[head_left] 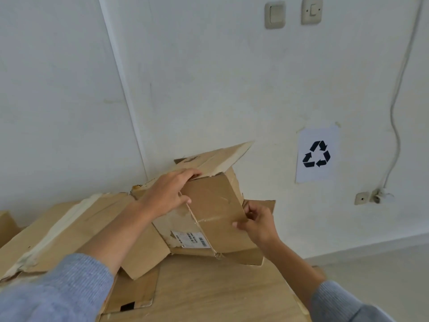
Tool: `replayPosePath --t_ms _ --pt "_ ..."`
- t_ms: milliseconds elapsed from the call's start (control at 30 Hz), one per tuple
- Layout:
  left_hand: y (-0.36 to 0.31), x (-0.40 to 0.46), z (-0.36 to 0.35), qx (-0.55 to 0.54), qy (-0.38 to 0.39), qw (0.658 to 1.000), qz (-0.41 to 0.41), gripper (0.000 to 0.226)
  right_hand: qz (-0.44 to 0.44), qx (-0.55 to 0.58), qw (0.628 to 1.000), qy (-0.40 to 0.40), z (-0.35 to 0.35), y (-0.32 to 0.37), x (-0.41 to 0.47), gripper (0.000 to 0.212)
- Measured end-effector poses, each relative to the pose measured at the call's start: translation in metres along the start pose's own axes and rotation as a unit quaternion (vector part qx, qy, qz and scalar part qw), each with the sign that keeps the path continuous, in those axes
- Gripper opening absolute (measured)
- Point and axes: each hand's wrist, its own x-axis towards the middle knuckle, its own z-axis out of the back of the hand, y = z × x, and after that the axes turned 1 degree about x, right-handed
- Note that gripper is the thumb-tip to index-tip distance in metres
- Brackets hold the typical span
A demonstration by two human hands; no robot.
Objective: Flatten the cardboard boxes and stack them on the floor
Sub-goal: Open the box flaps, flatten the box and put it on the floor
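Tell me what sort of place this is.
Probably a plain indoor room used as a recycling corner. A paper recycling sign is taped to the white wall, wall switches sit above it, and used cardboard is piled below, where both hands work on a cardboard box.

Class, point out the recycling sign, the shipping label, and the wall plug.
recycling sign [316,154], head view, on its black arrows.
shipping label [189,238], head view, label's centre.
wall plug [379,195], head view, plug body.
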Motion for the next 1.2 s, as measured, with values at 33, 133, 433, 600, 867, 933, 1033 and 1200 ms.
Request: replayPosePath --t_ms 33,133,433,600,867,933,1033,1200 --pt "-0.001 -0.004 -0.002 -0.008 0.000 1.000 -0.001 0.071 -0.013 0.002 1.000 0.000 -0.001 -0.003 -0.001 0.040" --pt "0.004 -0.017 0.000 -0.035 -0.020 0.999 0.018 0.063 -0.035 0.014 0.999 0.032 -0.005 -0.001 -0.004 0.039" --pt "0.008 -0.038 -0.004 -0.011 -0.019 1.000 0.012 0.064 -0.071 0.049 0.991 0.105 -0.011 -0.006 0.034 0.038" --pt "0.008 -0.034 -0.005 0.029 -0.016 0.999 0.022 0.071 -0.092 -0.056 0.994 0.036 -0.040 -0.037 0.074 0.030" --pt "0.010 -0.043 -0.018 -0.006 0.002 1.000 0.018 0.071 -0.016 -0.276 0.958 -0.081 -0.088 -0.082 0.123 0.032" --pt "0.012 -0.040 -0.018 0.006 0.021 1.000 0.015 0.074 -0.009 -0.270 0.955 -0.119 -0.078 -0.083 0.121 0.025" --pt "0.019 -0.037 -0.020 0.036 0.113 0.993 0.016 0.092 -0.059 -0.240 0.956 -0.157 -0.035 -0.077 0.115 0.040" --pt "0.034 -0.037 -0.031 0.074 0.110 0.991 -0.035 0.093 -0.094 -0.242 0.950 -0.174 0.030 -0.083 0.115 0.028"
